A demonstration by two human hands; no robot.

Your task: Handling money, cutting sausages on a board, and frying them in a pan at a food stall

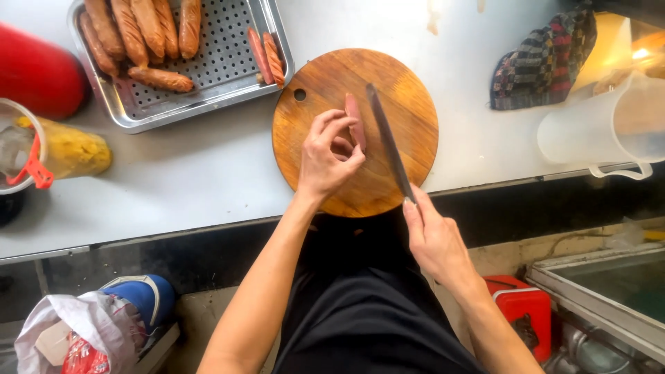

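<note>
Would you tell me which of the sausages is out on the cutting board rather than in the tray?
The pink sausage under the left hand, beside the knife; the browned ones lie in the perforated tray.

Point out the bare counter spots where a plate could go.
Widest bare patch: counter between perforated tray, yellow bag and cutting board. Another lies between board and checkered cloth. Crowded: board centre, where left hand pins a sausage beside the knife held by right hand.
</note>
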